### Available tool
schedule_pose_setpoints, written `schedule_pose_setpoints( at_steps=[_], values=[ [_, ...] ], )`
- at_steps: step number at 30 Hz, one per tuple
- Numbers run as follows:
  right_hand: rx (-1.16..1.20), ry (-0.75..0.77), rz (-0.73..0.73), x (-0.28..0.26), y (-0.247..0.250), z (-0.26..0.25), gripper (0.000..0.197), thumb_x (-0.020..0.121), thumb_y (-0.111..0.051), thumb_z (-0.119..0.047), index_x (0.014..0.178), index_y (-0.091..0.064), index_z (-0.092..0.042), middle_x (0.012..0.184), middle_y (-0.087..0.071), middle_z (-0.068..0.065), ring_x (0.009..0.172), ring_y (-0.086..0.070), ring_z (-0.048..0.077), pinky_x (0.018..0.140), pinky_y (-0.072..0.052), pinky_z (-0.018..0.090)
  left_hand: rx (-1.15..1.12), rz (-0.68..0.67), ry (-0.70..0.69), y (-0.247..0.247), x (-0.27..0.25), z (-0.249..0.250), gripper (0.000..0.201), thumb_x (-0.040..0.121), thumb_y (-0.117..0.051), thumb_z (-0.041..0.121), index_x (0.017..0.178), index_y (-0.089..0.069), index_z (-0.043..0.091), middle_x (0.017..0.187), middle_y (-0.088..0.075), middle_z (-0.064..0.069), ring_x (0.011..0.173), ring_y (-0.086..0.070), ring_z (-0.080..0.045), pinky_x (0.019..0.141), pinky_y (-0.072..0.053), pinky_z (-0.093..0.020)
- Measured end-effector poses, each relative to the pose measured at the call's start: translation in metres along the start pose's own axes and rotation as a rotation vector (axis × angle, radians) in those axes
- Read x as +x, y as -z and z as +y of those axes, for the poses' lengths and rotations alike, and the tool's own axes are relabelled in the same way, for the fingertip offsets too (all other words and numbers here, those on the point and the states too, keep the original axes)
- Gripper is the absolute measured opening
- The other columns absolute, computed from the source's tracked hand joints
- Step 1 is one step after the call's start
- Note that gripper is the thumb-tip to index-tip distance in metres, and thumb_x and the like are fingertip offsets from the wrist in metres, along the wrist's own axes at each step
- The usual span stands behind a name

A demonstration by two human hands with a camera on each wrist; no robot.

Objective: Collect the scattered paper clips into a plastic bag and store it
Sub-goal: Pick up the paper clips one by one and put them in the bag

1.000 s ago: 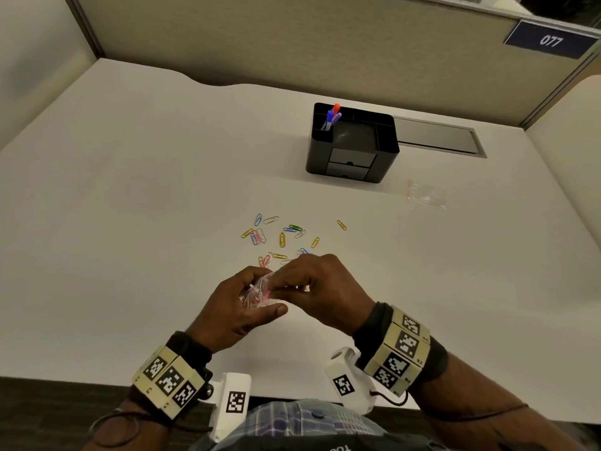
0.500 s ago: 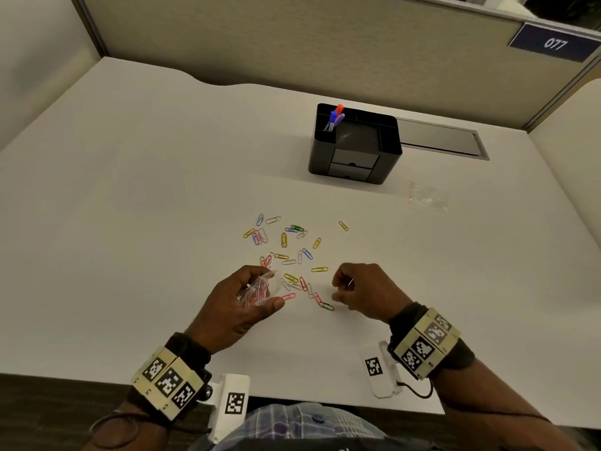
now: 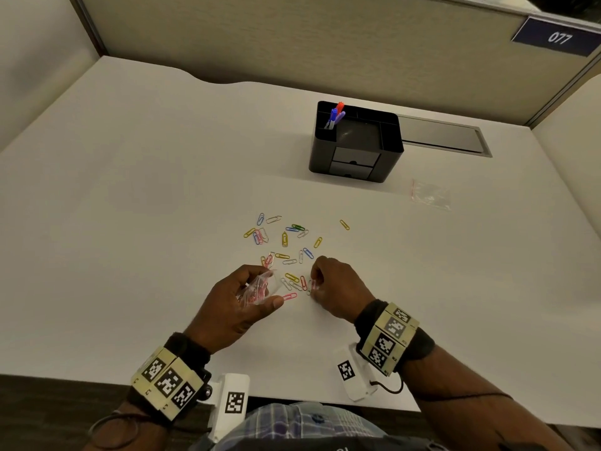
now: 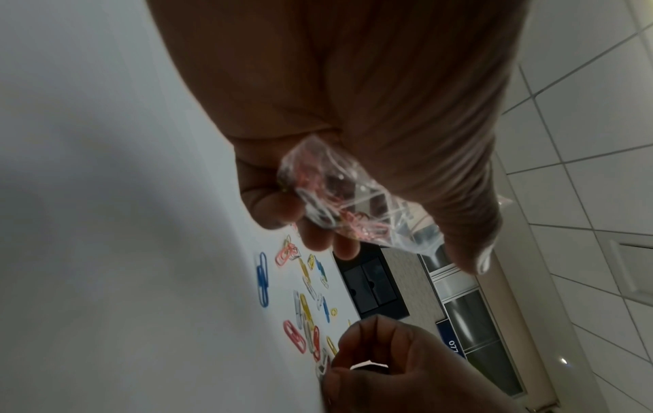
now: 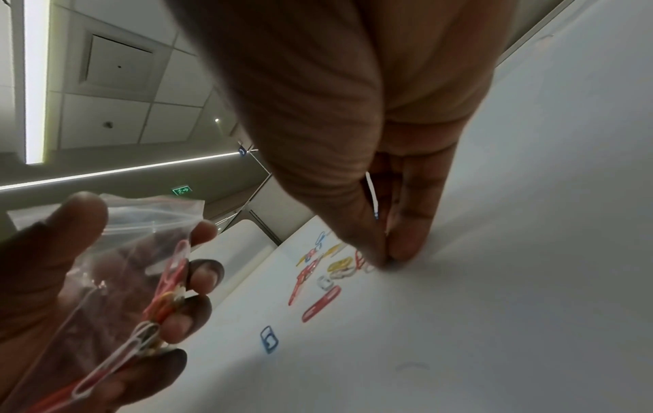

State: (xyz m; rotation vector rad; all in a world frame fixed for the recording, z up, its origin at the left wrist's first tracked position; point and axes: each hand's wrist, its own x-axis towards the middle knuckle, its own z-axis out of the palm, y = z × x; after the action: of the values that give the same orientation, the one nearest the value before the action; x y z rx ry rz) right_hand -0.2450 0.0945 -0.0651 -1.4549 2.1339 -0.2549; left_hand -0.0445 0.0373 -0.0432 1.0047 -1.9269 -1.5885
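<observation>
Several coloured paper clips [image 3: 285,239] lie scattered mid-desk. My left hand [image 3: 268,286] hovers just above the desk, its fingers and thumb curled round a small clear plastic bag [image 3: 255,289] with pink, white and red clips inside; the bag [image 4: 346,201] shows up close in the left wrist view. My right hand [image 3: 313,287] is down on the desk beside it. Its thumb and forefinger pinch together at the near edge of the pile [image 5: 339,268], with a thin white paper clip [image 5: 371,192] caught between the fingers.
A black desk organiser [image 3: 356,141] with pens stands behind the clips. A second, empty clear bag [image 3: 431,195] lies to its right. A metal cable plate [image 3: 442,136] is set in the desk behind. Partition walls close the back and sides.
My right hand left the bag's mouth, swung right, then came down onto the near clips and pinched. The left hand kept the bag in nearly the same place.
</observation>
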Motion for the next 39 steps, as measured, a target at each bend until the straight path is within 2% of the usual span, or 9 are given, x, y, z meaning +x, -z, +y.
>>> schedule_pose_setpoints(
  at_steps=[4, 8, 11, 17, 26, 30, 34, 37, 39],
  values=[
    [0.049, -0.004, 0.069, 0.004, -0.005, -0.003, 0.017, 0.089, -0.061, -0.017, 0.104, -0.054, -0.014, 0.105, -0.060, 0.006, 0.087, -0.054, 0.018, 0.078, -0.049, 0.030, 0.002, 0.009, -0.003, 0.000, 0.000, -0.001, 0.034, 0.075, -0.072, 0.018, 0.104, -0.055, 0.023, 0.095, -0.063, 0.020, 0.090, -0.059, 0.017, 0.065, -0.046, -0.002],
    [0.015, -0.010, 0.077, 0.003, -0.008, -0.004, 0.034, 0.088, -0.065, -0.029, 0.116, -0.053, -0.014, 0.114, -0.053, 0.005, 0.094, -0.052, 0.017, 0.079, -0.043, 0.026, 0.011, 0.015, -0.007, 0.001, 0.000, -0.002, 0.034, 0.077, -0.072, 0.015, 0.106, -0.055, 0.020, 0.100, -0.061, 0.016, 0.090, -0.059, 0.015, 0.065, -0.045, -0.002],
    [-0.095, 0.002, 0.038, 0.003, -0.009, -0.008, 0.047, 0.088, -0.064, -0.036, 0.126, -0.051, -0.013, 0.120, -0.051, 0.006, 0.104, -0.051, 0.020, 0.085, -0.043, 0.028, 0.007, 0.018, -0.007, 0.000, 0.001, -0.003, 0.033, 0.076, -0.072, 0.013, 0.104, -0.055, 0.022, 0.100, -0.061, 0.016, 0.090, -0.059, 0.015, 0.065, -0.045, -0.002],
    [-0.170, 0.094, 0.019, 0.002, -0.011, -0.012, 0.032, 0.093, -0.058, -0.029, 0.120, -0.056, -0.012, 0.118, -0.052, 0.010, 0.103, -0.053, 0.023, 0.084, -0.044, 0.031, 0.002, 0.016, -0.008, 0.001, 0.002, -0.003, 0.034, 0.075, -0.072, 0.017, 0.104, -0.055, 0.024, 0.102, -0.060, 0.016, 0.092, -0.058, 0.017, 0.067, -0.045, -0.001],
    [-0.108, 0.108, 0.027, 0.001, -0.009, -0.002, 0.019, 0.091, -0.057, -0.017, 0.110, -0.057, -0.014, 0.112, -0.055, 0.006, 0.097, -0.053, 0.021, 0.076, -0.035, 0.024, -0.011, 0.008, -0.009, 0.003, 0.000, -0.006, 0.043, 0.071, -0.070, 0.029, 0.109, -0.056, 0.019, 0.104, -0.062, 0.013, 0.093, -0.059, 0.012, 0.067, -0.046, -0.003],
    [-0.075, 0.057, 0.097, -0.004, -0.004, 0.001, 0.031, 0.089, -0.062, -0.027, 0.116, -0.053, -0.016, 0.115, -0.055, 0.004, 0.099, -0.054, 0.018, 0.080, -0.042, 0.025, -0.023, -0.006, -0.003, 0.002, 0.001, -0.004, 0.044, 0.068, -0.069, 0.033, 0.108, -0.054, 0.022, 0.103, -0.061, 0.015, 0.092, -0.059, 0.014, 0.066, -0.047, -0.003],
    [-0.155, -0.042, 0.070, -0.007, -0.007, 0.003, 0.038, 0.089, -0.061, -0.038, 0.117, -0.052, -0.013, 0.112, -0.056, 0.006, 0.096, -0.053, 0.020, 0.073, -0.035, 0.025, -0.026, -0.008, 0.001, 0.001, 0.001, -0.002, 0.036, 0.073, -0.071, 0.023, 0.105, -0.055, 0.024, 0.099, -0.062, 0.017, 0.090, -0.060, 0.014, 0.065, -0.046, -0.003],
    [-0.202, -0.026, 0.053, -0.008, -0.013, 0.000, 0.033, 0.093, -0.056, -0.033, 0.117, -0.053, -0.011, 0.112, -0.055, 0.008, 0.094, -0.052, 0.021, 0.072, -0.033, 0.026, -0.023, -0.022, 0.005, -0.001, 0.002, -0.002, 0.035, 0.069, -0.070, 0.031, 0.101, -0.054, 0.031, 0.090, -0.067, 0.029, 0.092, -0.059, 0.015, 0.066, -0.046, -0.003],
    [-0.205, 0.015, 0.048, -0.007, -0.017, -0.003, 0.027, 0.096, -0.051, -0.027, 0.118, -0.055, -0.011, 0.112, -0.057, 0.009, 0.099, -0.054, 0.023, 0.073, -0.034, 0.026, -0.021, -0.027, 0.000, -0.002, 0.002, -0.002, 0.037, 0.067, -0.069, 0.036, 0.101, -0.054, 0.033, 0.093, -0.061, 0.042, 0.093, -0.059, 0.014, 0.067, -0.046, -0.003]
  ],
)
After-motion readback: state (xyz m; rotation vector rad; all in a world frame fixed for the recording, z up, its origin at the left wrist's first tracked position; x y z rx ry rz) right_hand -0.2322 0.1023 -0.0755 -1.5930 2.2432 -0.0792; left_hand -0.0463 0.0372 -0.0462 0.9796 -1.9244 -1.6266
